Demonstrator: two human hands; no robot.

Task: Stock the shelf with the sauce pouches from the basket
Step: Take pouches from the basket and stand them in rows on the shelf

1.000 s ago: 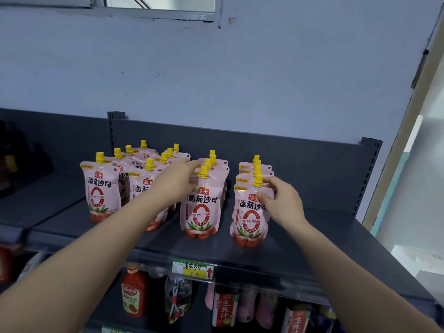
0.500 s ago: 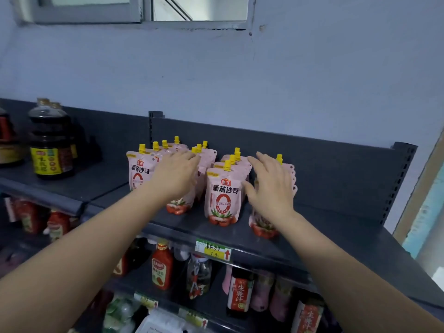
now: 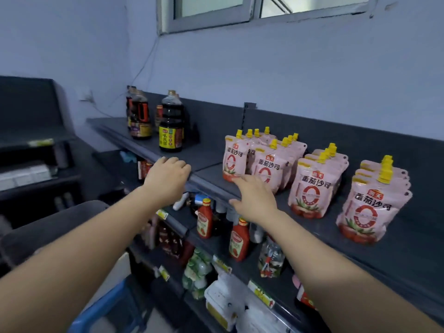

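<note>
Several pink sauce pouches (image 3: pixel 312 188) with yellow caps stand in rows on the dark top shelf (image 3: pixel 396 236). My left hand (image 3: pixel 168 179) hovers at the shelf's front edge, left of the pouches, fingers loosely curled and holding nothing. My right hand (image 3: pixel 254 198) is in front of the leftmost pouch rows, fingers spread and empty, fingertips near the base of the front left pouch (image 3: pixel 234 157). A blue basket rim (image 3: pixel 105 306) shows at the bottom left; its contents are hidden.
Dark soy sauce bottles (image 3: pixel 170 126) stand on the top shelf to the left. Red ketchup bottles (image 3: pixel 239 239) and other goods fill the lower shelves. A window sits above, and a dark side shelf stands at far left.
Both hands have come off the pouches and moved left toward the shelf's front edge. The view has swung left, showing the soy bottles and the basket rim.
</note>
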